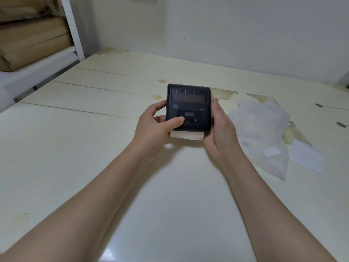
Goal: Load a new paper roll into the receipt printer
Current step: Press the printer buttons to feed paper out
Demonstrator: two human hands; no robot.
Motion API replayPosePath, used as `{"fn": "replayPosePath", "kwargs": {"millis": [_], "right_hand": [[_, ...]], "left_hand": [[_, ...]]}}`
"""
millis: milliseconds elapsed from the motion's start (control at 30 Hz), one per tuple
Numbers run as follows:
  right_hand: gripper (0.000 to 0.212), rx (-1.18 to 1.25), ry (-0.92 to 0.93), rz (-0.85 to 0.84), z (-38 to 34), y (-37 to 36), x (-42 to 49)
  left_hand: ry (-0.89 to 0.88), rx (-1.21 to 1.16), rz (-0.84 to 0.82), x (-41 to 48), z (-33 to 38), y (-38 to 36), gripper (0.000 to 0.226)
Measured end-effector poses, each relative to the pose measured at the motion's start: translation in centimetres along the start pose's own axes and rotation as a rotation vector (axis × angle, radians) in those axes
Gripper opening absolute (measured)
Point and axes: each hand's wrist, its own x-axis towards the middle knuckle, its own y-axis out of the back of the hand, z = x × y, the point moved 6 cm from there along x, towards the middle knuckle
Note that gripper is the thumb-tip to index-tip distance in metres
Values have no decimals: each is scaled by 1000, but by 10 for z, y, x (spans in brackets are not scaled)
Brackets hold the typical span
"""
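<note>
Both hands (153, 127) clasp printer (188, 106) (lid closed).

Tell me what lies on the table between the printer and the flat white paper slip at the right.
In the head view, a crumpled translucent plastic wrapper lies on the table between the printer and the paper slip; the right hand grips the printer's near side.

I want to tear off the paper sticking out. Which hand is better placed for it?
Probably right: the right hand only steadies the printer's side, beside the paper strip; the left hand thumb presses the front panel.
</note>
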Motion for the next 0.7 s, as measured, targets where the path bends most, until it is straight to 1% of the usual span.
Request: {"fn": "replayPosePath", "kwargs": {"millis": [233,367,600,700], "right_hand": [[45,-18,2,-15,-2,-2,-2],[38,-48,33,-39,-6,-4,-4],[39,-99,52,-32,-6,1,-1],[39,-127,42,-59,-7,1,-1]], "left_hand": [[18,-21,-3,-1,0,0,65],[19,-16,7,-1,0,0,64],[23,-25,17,0,-1,1,65],[13,-17,25,0,-1,1,64]]}}
